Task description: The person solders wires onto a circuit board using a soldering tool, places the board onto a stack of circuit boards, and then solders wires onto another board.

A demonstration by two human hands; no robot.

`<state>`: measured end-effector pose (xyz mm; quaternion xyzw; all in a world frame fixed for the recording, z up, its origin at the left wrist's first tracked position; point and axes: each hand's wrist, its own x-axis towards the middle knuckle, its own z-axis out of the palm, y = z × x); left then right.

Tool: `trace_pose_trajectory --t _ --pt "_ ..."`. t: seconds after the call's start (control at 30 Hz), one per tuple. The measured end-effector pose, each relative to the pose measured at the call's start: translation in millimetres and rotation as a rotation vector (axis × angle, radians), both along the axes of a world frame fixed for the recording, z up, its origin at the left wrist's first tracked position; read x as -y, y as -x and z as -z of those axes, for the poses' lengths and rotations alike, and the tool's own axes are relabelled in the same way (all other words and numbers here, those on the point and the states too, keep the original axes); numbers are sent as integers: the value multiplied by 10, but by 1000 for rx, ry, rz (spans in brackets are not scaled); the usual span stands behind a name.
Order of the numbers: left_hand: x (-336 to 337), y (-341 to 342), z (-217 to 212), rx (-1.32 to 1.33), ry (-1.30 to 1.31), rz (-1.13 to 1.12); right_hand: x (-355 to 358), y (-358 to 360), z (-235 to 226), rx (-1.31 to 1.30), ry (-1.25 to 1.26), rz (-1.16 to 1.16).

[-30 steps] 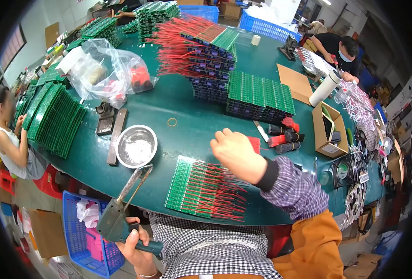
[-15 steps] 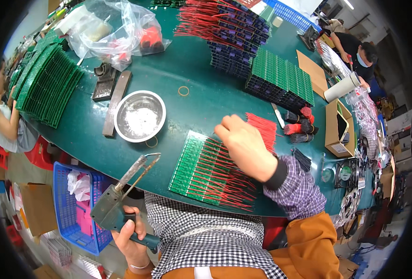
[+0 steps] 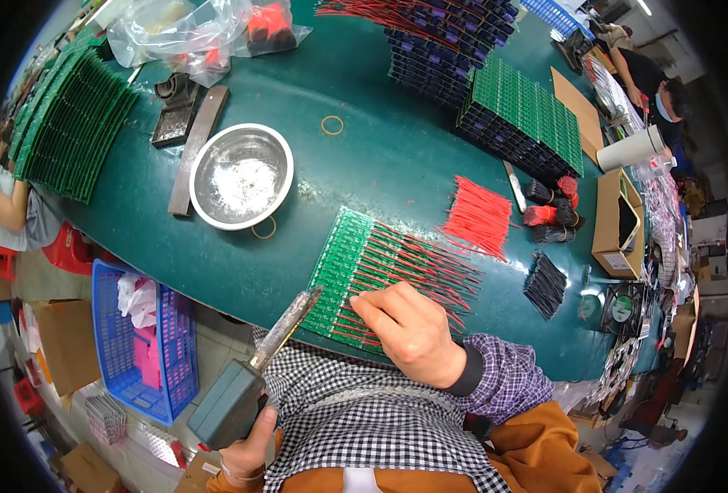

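dark green tabletop point(image 3: 380, 164) runs across a cluttered workroom, with at least two other people partly in view. on it, counted: one wired circuit board point(image 3: 335, 275), one metal bowl point(image 3: 212, 164), one metal bar point(image 3: 197, 156), two rubber bands point(image 3: 332, 125), two loose wire piles, one red point(image 3: 480, 218) and one black point(image 3: 545, 286), and about five overlapping wire bundles point(image 3: 539, 215).

the board lies slantwise just beyond the person's lap, green and bare along its 9 o'clock side; too many thin red wires point(image 3: 429, 267) to count fan toward 3 o'clock.

the left hand point(image 3: 251, 444) is wrapped round one soldering gun point(image 3: 231, 401), its tip over the board's 9 o'clock edge; contact cannot be told. the right hand point(image 3: 409, 329) bends over the lower wires, hiding some, thumb and forefinger drawn near each other; whether they pinch a wire cannot be told.

from the board, the bowl sits at 10 o'clock, the red pile at 2, the black at 3, a green board stack point(image 3: 524, 103) at 1, a plastic bag point(image 3: 208, 37) at 11, and one blue basket point(image 3: 110, 345) below the table at 8.
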<state>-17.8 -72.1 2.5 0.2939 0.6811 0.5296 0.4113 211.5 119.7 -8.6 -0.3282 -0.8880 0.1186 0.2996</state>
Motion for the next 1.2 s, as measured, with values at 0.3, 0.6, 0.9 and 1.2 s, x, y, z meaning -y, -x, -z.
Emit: trace_pose_trajectory --t 0.3,0.6,0.9,1.2 --pt "-60 55 174 -489 -4 291 -17 22 32 44 -60 -9" --pt "-118 48 150 -406 54 285 -37 27 26 39 -47 -23" --pt "-147 58 153 -461 41 339 -44 25 19 49 -45 -34" --pt "7 102 244 -471 -18 255 -43 27 -6 58 -40 -31"
